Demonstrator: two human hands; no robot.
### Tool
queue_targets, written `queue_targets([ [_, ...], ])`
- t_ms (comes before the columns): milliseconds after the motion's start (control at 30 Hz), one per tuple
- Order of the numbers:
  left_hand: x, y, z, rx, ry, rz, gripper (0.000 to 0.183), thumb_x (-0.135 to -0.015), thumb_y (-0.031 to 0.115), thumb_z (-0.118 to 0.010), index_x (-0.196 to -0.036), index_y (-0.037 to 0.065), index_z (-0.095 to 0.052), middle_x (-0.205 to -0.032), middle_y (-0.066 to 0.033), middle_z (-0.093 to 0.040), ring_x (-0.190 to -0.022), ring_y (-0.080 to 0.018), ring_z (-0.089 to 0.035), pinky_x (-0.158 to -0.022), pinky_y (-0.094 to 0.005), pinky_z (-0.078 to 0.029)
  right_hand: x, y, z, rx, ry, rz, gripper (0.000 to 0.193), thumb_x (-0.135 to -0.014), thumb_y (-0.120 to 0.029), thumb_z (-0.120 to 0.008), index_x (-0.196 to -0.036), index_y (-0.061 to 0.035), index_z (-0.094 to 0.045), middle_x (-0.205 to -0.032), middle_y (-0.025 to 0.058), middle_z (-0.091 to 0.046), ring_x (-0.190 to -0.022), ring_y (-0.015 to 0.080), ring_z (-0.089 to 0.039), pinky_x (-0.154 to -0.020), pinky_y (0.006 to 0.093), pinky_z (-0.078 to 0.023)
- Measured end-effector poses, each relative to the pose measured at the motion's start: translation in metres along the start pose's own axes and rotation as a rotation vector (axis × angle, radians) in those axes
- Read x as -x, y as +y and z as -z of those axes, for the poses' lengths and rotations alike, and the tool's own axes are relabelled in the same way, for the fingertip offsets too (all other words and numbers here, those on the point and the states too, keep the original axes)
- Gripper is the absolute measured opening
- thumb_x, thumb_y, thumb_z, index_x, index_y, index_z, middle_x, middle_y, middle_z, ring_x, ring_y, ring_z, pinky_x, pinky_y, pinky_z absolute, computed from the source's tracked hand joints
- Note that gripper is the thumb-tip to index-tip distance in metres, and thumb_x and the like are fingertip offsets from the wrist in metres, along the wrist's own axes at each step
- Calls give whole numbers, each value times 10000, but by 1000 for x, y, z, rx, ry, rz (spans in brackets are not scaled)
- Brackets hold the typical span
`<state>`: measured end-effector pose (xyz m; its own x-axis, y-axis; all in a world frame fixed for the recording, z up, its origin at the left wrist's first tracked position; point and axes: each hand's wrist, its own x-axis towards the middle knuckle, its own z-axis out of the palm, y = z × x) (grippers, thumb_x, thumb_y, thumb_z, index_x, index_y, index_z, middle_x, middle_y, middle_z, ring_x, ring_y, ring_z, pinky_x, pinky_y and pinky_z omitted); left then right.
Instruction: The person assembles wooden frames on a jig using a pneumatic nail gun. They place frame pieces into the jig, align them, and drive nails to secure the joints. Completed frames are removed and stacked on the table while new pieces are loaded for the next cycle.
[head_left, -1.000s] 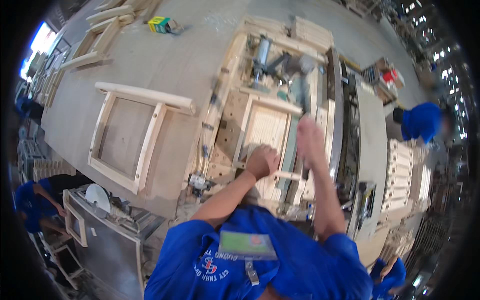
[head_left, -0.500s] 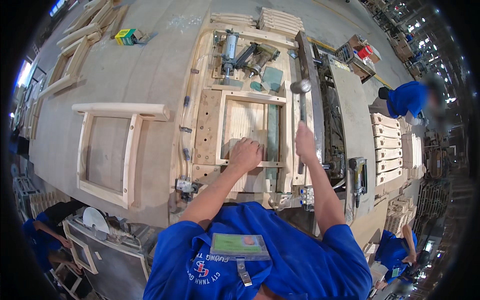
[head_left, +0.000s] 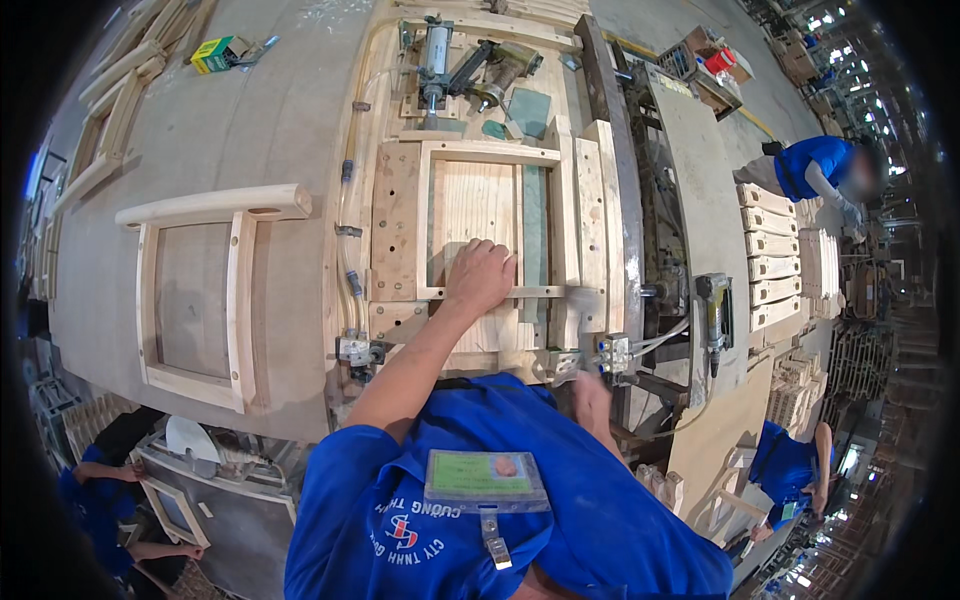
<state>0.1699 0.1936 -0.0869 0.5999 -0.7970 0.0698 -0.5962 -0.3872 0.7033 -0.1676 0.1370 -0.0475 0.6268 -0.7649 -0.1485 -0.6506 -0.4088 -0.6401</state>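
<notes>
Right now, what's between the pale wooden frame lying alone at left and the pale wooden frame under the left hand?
Head view: grey tabletop, a thin hose with dark fittings, then a drilled wooden plate.

Green-and-yellow box (head_left: 219,54) on pale tabletop (head_left: 275,125), red container (head_left: 719,62), co-worker in blue (head_left: 808,166) near stacked wooden slats (head_left: 768,270)

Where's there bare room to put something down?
On the left, bare tabletop lies between the green-and-yellow box and the loose wooden frame. A narrower bare strip separates that frame from the air hoses. It's crowded beyond the second frame, under the left hand, where a metal cylinder and pistol-shaped tool lie.
</notes>
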Motion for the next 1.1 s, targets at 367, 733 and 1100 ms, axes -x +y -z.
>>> queue_targets([
  [367,0,-5,1,-90,6,-11,279,-997,292,-634,-990,46,-767,-1000,-153,-736,-1040,-339,-663,-960,-486,-506,-18,-77,17,-391,69,-26,423,-1133,-384,-500,-920,-32,-601,-727,-10,-521,-654,75,-456,-573,280,-367],
  [733,-4,24,-4,-216,-264,-194,344,-1001,327,-628,-863,62,-798,-935,-158,-744,-1001,-367,-695,-871,-518,-554,-158,-58,42,-150,219,92,366,-1105,-291,-546,-940,23,-638,-742,86,-593,-694,187,-552,-666,393,-467],
  [1100,-4,49,3,20,-346,28,560,-1078,439,-490,-935,-18,-781,-1091,-240,-730,-1133,-434,-664,-1036,-544,-494,-272,-27,36,399,375,81,320,-1029,-255,-617,-1224,-2,-614,-1170,290,-662,-1092,488,-644,-902,574,-511],
])
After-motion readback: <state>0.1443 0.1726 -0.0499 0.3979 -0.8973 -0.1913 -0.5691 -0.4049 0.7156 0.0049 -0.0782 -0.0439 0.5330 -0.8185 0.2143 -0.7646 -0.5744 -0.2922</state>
